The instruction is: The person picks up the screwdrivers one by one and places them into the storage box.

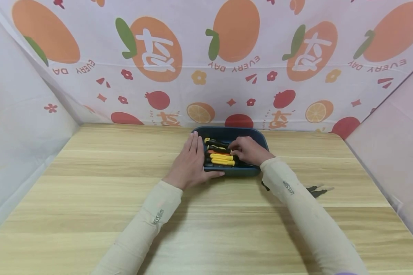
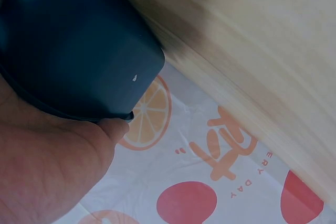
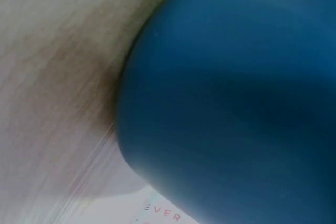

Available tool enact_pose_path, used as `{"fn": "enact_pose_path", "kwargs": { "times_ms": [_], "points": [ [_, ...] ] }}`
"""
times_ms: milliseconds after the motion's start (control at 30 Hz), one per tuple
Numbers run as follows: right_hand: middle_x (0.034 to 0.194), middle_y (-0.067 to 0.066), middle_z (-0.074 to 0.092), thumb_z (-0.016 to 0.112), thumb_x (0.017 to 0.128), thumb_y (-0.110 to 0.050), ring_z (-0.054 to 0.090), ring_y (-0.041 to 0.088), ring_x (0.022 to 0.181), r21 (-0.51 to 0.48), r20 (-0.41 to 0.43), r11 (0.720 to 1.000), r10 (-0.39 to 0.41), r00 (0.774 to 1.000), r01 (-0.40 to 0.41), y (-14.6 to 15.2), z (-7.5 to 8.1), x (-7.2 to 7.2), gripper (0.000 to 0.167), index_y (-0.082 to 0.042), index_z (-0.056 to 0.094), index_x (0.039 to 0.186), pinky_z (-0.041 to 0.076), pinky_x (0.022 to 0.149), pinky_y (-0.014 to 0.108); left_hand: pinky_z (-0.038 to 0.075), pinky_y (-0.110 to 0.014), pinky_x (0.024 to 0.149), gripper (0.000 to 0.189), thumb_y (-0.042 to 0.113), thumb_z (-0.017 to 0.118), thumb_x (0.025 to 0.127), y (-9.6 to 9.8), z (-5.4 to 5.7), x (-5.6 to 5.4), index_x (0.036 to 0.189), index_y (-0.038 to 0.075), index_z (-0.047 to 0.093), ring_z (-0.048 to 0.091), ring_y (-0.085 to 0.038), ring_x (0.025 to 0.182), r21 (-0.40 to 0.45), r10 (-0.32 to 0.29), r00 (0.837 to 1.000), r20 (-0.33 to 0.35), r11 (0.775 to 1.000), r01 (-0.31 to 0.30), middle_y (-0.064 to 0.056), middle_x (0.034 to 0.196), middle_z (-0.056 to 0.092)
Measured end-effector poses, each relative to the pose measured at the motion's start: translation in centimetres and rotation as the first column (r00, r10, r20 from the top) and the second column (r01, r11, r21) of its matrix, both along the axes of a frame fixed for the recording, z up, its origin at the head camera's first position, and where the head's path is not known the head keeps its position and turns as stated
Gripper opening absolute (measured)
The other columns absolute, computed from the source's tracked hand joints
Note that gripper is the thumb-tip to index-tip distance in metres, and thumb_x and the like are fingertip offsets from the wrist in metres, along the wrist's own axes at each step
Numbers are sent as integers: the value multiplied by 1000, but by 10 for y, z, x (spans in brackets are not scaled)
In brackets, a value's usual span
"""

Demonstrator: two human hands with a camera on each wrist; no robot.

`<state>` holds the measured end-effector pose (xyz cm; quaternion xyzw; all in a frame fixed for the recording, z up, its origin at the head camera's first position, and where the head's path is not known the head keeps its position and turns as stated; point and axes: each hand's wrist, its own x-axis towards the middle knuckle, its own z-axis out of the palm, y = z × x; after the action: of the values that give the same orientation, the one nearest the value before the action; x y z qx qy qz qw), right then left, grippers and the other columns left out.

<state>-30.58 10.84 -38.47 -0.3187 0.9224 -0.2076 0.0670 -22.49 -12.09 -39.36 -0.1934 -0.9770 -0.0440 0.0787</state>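
A dark blue tray (image 1: 228,131) stands at the far middle of the wooden table (image 1: 206,221). Several screwdrivers (image 1: 221,159) with yellow, orange and black handles lie inside it. My left hand (image 1: 192,154) lies flat against the tray's left side, fingers straight and thumb along the front wall. The left wrist view shows the tray's corner (image 2: 79,40) with that hand (image 2: 47,166) under its rim. My right hand (image 1: 234,147) reaches into the tray, its fingers curled over a black-and-orange screwdriver (image 1: 217,150). The right wrist view holds only the tray's blue wall (image 3: 236,93), blurred.
A couple of dark tools (image 1: 316,190) lie on the table to the right, partly hidden by my right forearm. A fruit-printed cloth (image 1: 199,68) walls the table at the back and both sides. Bare wood stretches in front of the tray.
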Motion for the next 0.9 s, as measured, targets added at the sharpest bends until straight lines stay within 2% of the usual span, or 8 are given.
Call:
{"fn": "enact_pose_path", "kwargs": {
  "times_ms": [567, 900],
  "points": [
    [112, 10, 72, 65, 99, -6, 65, 21, 101, -10, 32, 1000, -15, 999, 15, 1, 4, -1, 22, -2, 73, 119, 56, 93, 40, 12, -41, 125, 129, 86, 54, 79, 0, 3, 1, 154, -14, 21, 16, -40, 152, 19, 1, 1000, 10, 1000, -2, -31, 162, 18],
    [112, 11, 71, 66, 98, -6, 65, 24, 98, -76, -29, 996, -46, 999, 43, 20, 11, 6, 22, -1, 73, 118, 57, 89, 41, 13, -42, 125, 129, 85, 55, 79, 0, 2, 1, 154, -15, 21, 18, -40, 152, 15, 0, 1000, 6, 1000, 0, -32, 161, 19]
  ]
}}
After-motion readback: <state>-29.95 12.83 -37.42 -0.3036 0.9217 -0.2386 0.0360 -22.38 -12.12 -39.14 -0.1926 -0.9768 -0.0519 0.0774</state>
